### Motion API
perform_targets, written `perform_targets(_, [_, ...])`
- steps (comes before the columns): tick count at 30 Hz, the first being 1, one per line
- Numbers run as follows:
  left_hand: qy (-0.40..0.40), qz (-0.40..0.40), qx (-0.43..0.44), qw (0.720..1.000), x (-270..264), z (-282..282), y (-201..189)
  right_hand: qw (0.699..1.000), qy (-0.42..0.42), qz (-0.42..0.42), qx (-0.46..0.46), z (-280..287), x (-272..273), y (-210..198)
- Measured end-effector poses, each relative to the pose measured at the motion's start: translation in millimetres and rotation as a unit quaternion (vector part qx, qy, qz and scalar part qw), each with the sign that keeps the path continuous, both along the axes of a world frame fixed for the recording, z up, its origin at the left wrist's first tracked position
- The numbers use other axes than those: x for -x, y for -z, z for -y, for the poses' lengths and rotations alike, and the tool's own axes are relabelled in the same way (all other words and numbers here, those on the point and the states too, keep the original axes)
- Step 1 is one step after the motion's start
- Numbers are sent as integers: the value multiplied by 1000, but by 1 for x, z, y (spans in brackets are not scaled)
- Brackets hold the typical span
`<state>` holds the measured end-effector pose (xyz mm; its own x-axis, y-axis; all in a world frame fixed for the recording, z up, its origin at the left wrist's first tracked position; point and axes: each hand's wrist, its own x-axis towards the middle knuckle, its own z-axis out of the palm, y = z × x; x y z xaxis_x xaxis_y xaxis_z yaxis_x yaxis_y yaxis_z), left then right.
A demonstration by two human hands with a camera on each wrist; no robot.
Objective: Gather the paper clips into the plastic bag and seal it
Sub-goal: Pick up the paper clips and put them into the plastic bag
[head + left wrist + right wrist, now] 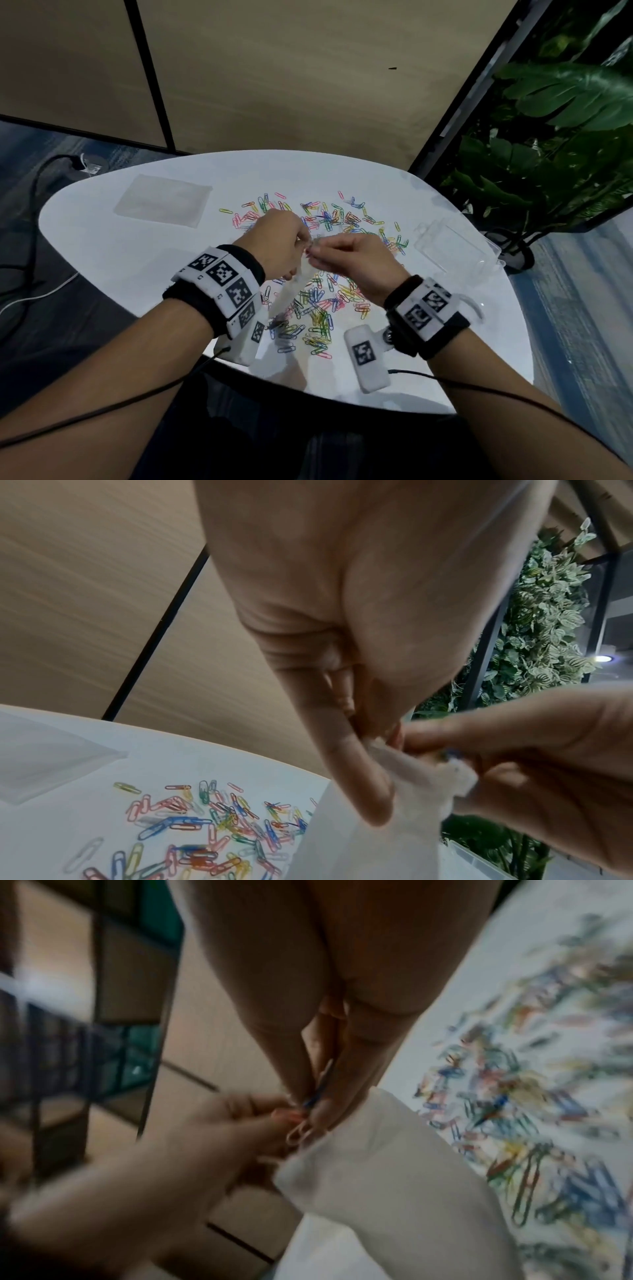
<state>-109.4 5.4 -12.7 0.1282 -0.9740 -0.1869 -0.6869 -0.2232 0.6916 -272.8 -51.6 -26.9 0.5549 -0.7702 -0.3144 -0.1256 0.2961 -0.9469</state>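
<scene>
At the near rim of the white table (113, 260) the top curves away under both forearms, and loose paper clips (317, 308) lie right up close to that edge. Above them the two hands meet in mid-air, lifted off the table. The left hand (279, 245) pinches the mouth of the plastic bag (291, 291) between thumb and fingers, and the bag hangs down from that grip toward the near clips. The right hand (352, 260) has its fingertips drawn narrow around a few clips (304, 1123), held right at the bag's mouth and touching the left fingertips. Beyond the hands a second spread of clips (329, 214) covers the middle of the table. To the far left lies a flat stack of clear bags (162, 200), with bare tabletop around it. To the right, near the table's edge, sits a clear plastic box (455, 245). Past that edge stands a leafy plant (548, 144); behind the table runs a tan wall (291, 75).
</scene>
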Motion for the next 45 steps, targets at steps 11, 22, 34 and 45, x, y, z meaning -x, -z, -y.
perform_targets(11, [-10,-9,29,999,1,0,-3,893,-38,-249,374,-9,-22,4])
perform_targets(22, [-13,-21,11,1000,-5,-7,-1,844,-165,-286,422,-10,-19,-3])
perform_targets(34, [-37,-6,11,999,-34,-13,0,712,-203,-649,173,16,55,107])
perform_targets(45, [-41,-10,-2,999,-47,-18,3,647,-220,-590,431,-4,25,135])
